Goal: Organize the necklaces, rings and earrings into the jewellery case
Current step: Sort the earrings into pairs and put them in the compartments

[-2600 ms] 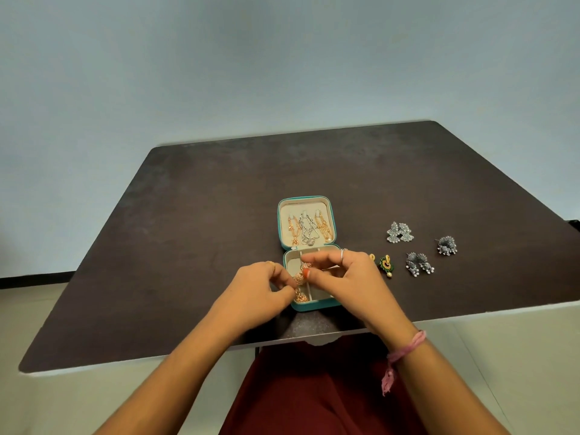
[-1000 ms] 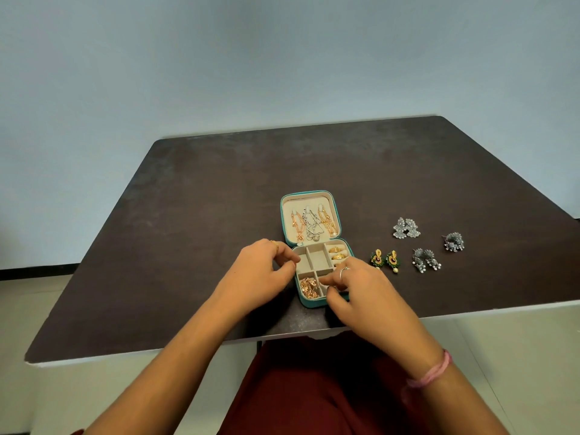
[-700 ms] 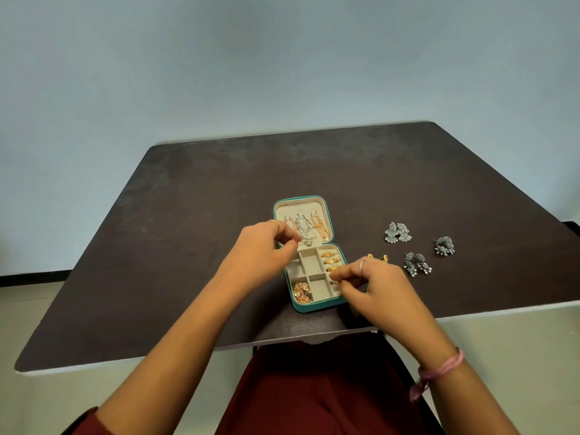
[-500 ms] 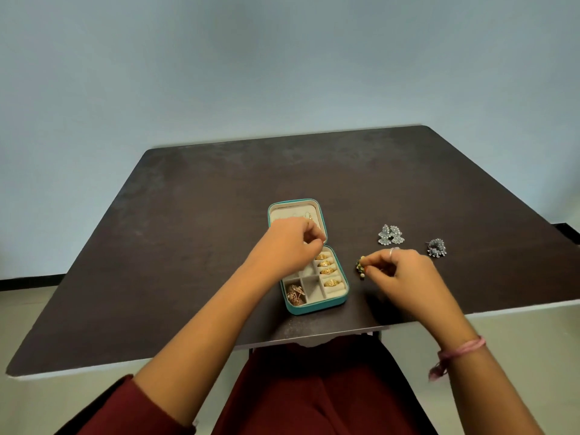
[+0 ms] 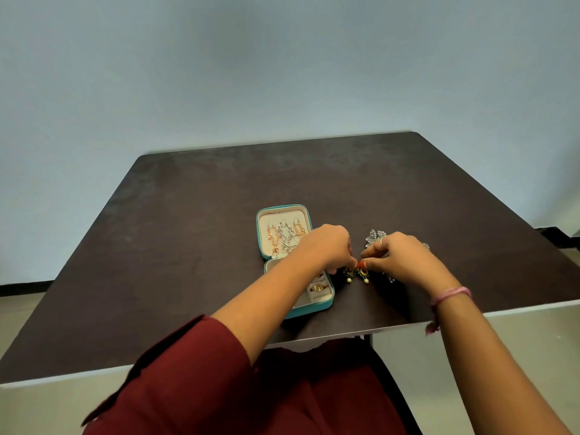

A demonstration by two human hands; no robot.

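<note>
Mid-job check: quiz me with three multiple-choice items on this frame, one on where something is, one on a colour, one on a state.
1. Where are the green-and-gold earrings?
A. in the case lid
B. on the table right of the jewellery case
C. at the table's far edge

2. What colour is the case's outside?
A. teal
B. red
C. black

3. How is the case?
A. shut
B. open, lid laid back
C. upside down

Answers:
1 B: they lie beside the case under the left hand and right hand, whose fingertips meet there.
2 A: its rim is teal.
3 B: necklaces show in the lid and a ring in the tray.
</note>
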